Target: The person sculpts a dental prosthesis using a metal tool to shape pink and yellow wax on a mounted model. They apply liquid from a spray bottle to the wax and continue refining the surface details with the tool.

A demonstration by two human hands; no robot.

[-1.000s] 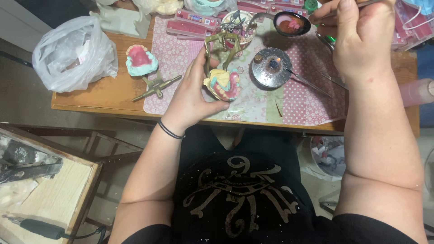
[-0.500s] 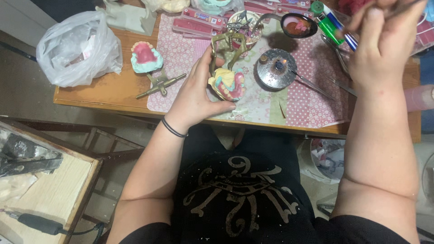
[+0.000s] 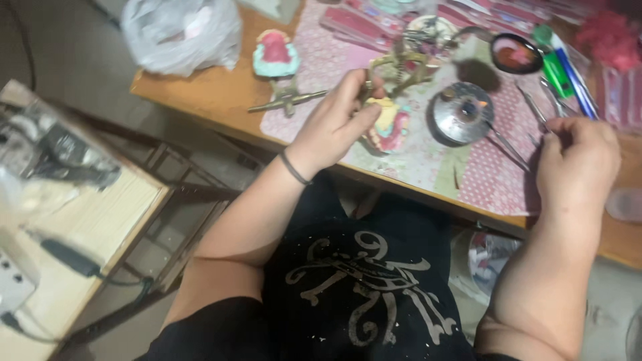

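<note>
The left hand (image 3: 334,124) is clamped around a brass articulator (image 3: 394,70) carrying a pink-and-yellow denture model (image 3: 391,127), lifted just above the bench (image 3: 214,93). The right hand (image 3: 575,164) pinches a thin metal tool (image 3: 535,110) near the round metal lamp (image 3: 461,110). The waxwork looks unfinished; a second model (image 3: 275,53) lies apart.

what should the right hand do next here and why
Probably lift the thin metal tool and bring it over to the pink-and-yellow dental model. The left hand grips that model in its brass frame, while the right hand rests on the pink mat, fingers at the tool, away from the model.
</note>
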